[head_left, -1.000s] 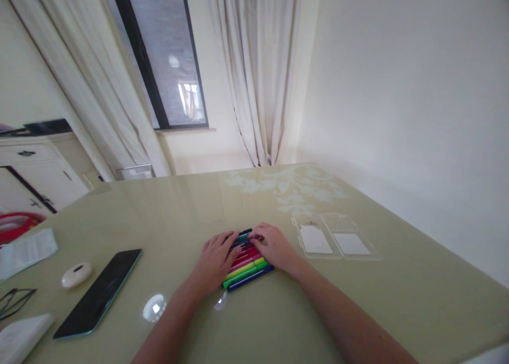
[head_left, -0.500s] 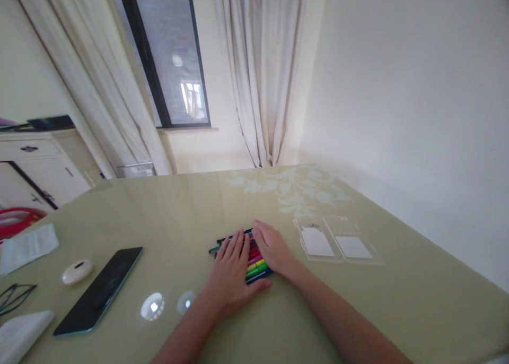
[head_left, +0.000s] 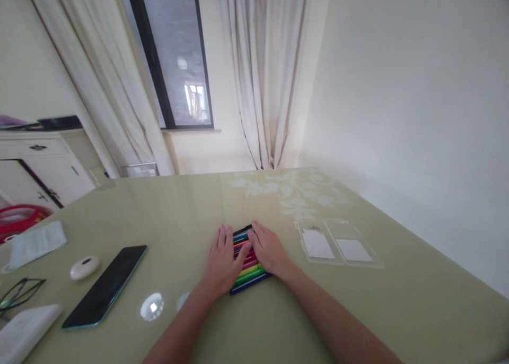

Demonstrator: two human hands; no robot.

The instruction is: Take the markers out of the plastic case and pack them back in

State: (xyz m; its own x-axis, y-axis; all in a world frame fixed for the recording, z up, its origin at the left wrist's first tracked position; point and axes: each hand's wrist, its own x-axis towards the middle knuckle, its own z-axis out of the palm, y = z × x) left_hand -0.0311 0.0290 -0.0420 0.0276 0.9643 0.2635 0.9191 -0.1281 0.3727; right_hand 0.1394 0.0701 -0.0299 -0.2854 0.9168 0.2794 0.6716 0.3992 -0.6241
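Note:
A row of colourful felt-tip pens (head_left: 250,276) lies side by side on the table, with red, yellow, green, blue and black bodies showing. My left hand (head_left: 222,263) rests against their left ends, fingers stretched out and pointing away from me, thumb reaching over the pens. At the right ends lies my right hand (head_left: 269,250), its fingers extended and its thumb close to my left thumb. Both hands touch the row from opposite sides, and neither wraps around a pen. The hands hide the tips of most pens.
Right of my hands lies an opened clear plastic case (head_left: 338,259) with white cards. To the left are a black phone (head_left: 105,287), a small white oval case (head_left: 84,267), glasses (head_left: 22,293), a white box (head_left: 27,329) and a face mask (head_left: 37,243). A wall borders the table's right edge.
My left hand has slid left off the top of the pens to their left ends, uncovering more of them. The pens now lie more evenly. My right hand stays at their right ends.

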